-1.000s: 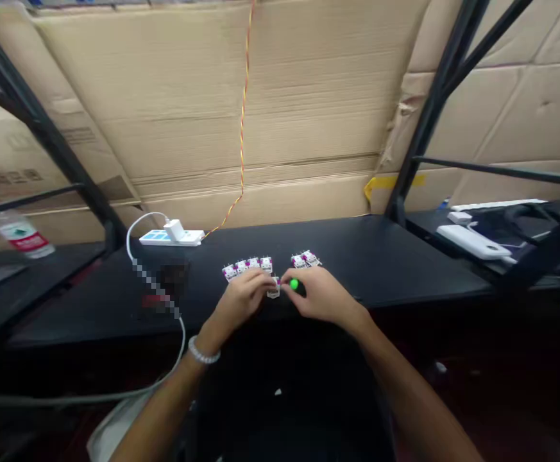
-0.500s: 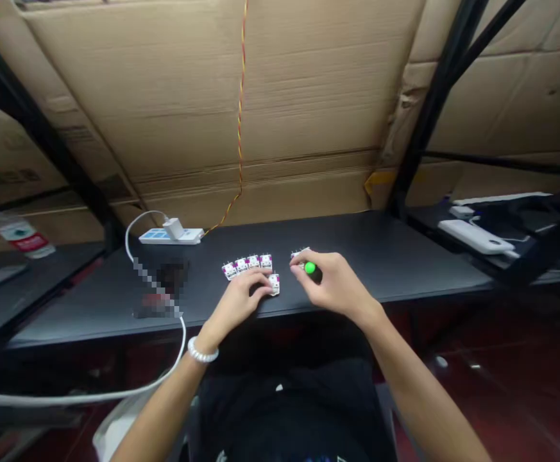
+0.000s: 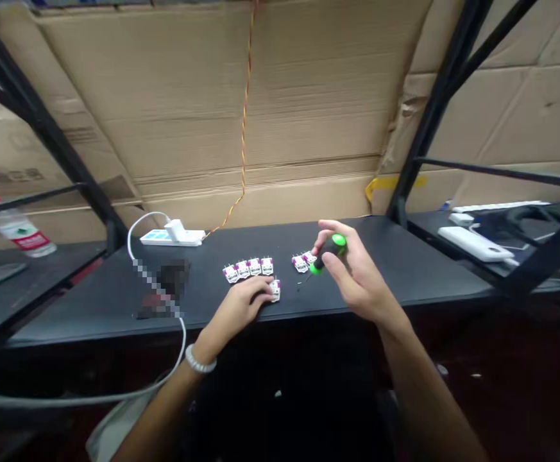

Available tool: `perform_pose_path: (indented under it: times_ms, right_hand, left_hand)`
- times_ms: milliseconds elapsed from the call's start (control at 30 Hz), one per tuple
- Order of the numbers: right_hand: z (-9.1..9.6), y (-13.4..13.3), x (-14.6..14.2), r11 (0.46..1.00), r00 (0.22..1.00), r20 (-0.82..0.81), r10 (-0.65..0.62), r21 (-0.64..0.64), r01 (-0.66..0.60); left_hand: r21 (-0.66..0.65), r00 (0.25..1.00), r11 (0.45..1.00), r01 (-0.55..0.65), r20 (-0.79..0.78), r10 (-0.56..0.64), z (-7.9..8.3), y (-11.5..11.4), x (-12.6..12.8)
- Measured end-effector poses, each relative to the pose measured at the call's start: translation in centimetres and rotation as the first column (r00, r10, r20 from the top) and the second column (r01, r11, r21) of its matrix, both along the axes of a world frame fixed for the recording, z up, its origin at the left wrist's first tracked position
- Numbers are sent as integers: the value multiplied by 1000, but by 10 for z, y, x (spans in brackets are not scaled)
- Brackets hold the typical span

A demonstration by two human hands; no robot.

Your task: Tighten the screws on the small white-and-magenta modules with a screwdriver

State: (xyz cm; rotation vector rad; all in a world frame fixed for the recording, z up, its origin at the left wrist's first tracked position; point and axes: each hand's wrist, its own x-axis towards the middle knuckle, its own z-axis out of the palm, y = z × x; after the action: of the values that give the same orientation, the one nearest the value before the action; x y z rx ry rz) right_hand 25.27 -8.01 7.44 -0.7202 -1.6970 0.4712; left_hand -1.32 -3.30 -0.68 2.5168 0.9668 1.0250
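Note:
My left hand [image 3: 240,303] rests at the table's front part, its fingertips closed on a small white-and-purple part [image 3: 276,291]. Just behind it stands a row of several similar parts [image 3: 254,267], side by side. Held in my right hand [image 3: 362,281] is a short screwdriver [image 3: 326,256] with a black and bright green handle, gripped between thumb and fingers. Its thin shaft slants down to the left, with the tip close to the tabletop. Beyond the tip lie two more white-and-purple pieces [image 3: 301,263], partly behind the right hand's fingers.
A white power strip [image 3: 193,238] with a plugged-in charger sits at the back left; its white cable [image 3: 183,340] loops past my left arm. Black metal frame posts [image 3: 419,128] flank the black table [image 3: 366,256]. Cardboard [image 3: 318,115] stands behind. A bottle [image 3: 27,236] is at far left.
My right hand has lifted and shifted right, its fingers loosening so the screwdriver's handle and shaft now show. The two pieces beside it are more visible. The left hand stays on its part.

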Motion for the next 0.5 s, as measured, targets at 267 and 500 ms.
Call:
perform_pose_path:
  times_ms: [267,500]
  right_hand:
    - [-12,15,-20,995,966,-245,-78,45,92]
    - [-21,22,-28,997,978,-198,-65,33,73]
  left_hand:
    - [-29,1000,1000,-6,29,7,3,-5,-1]
    - [-39,998,999,-15,62,17,3,-6,1]
